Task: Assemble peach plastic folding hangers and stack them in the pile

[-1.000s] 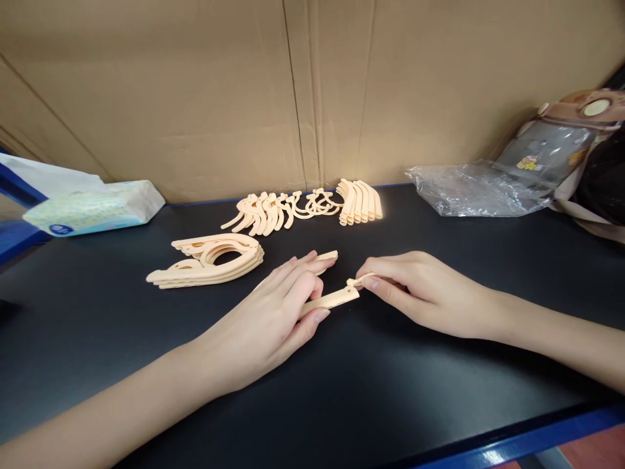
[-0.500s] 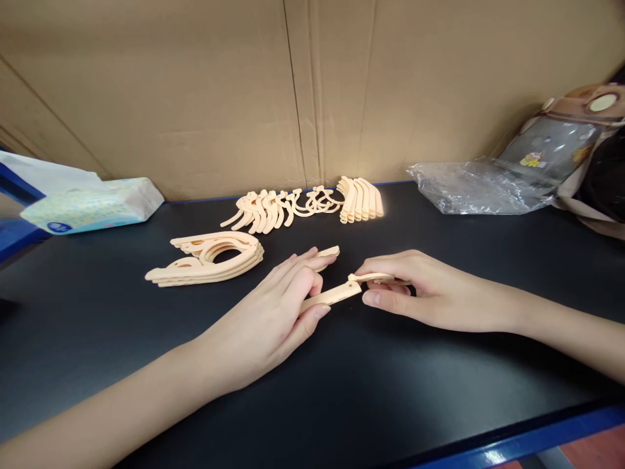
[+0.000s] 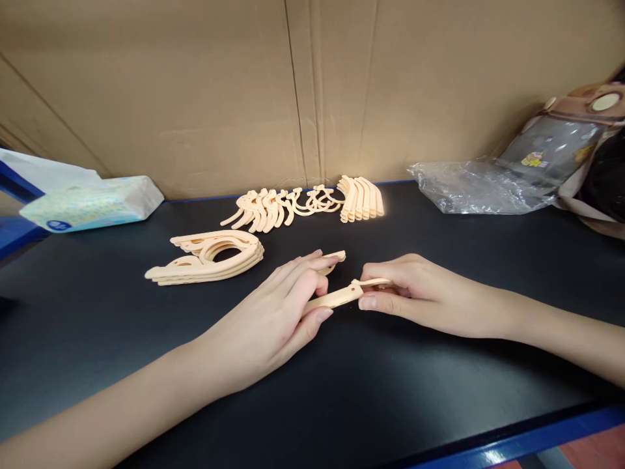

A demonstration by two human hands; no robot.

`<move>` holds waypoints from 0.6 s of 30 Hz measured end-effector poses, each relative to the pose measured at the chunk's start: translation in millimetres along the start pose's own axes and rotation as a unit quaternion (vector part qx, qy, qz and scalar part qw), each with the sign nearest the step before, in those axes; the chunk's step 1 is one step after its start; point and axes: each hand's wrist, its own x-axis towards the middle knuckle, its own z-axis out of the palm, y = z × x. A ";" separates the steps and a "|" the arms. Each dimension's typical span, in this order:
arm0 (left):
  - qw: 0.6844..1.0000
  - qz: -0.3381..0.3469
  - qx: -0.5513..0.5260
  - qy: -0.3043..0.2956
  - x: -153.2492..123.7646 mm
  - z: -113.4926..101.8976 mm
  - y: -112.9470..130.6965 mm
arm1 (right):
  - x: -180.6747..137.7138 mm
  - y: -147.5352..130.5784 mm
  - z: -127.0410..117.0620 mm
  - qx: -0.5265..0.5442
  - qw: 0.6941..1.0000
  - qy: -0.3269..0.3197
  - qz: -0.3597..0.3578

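Between my hands is a cream plastic folding hanger, partly covered by my left hand. My left fingers lie over its top and the thumb presses the near side. One tip of it pokes out beyond the fingertips. My right hand pinches a slim curved hanger piece whose end meets the near arm's right end. Whether the two are locked together I cannot tell. Left of my hands lies a stack of folded hangers.
Along the back of the black table lie several curved hanger parts, hooks and a row of hanger arms. A tissue pack sits left; a clear plastic bag and a bottle stand right. Cardboard walls the back.
The hanger and my left fingertips have shifted slightly right. My right hand has moved a little left and its fingers have closed nearer the joint.
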 end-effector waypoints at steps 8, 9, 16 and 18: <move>0.994 0.049 0.094 0.012 -1.6 2.2 -0.7 | 1.5 -1.6 4.1 -0.111 0.994 0.009 -0.012; 0.994 0.052 0.097 0.012 -1.6 2.3 -0.7 | 0.9 -1.0 4.8 -0.131 0.991 0.009 -0.008; 0.992 0.066 0.103 0.003 -1.3 2.3 -0.7 | -4.7 2.2 9.0 -0.299 0.953 0.039 -0.033; 0.993 0.067 0.101 0.000 -0.9 1.8 0.0 | -5.0 1.9 9.7 -0.338 0.938 0.050 -0.055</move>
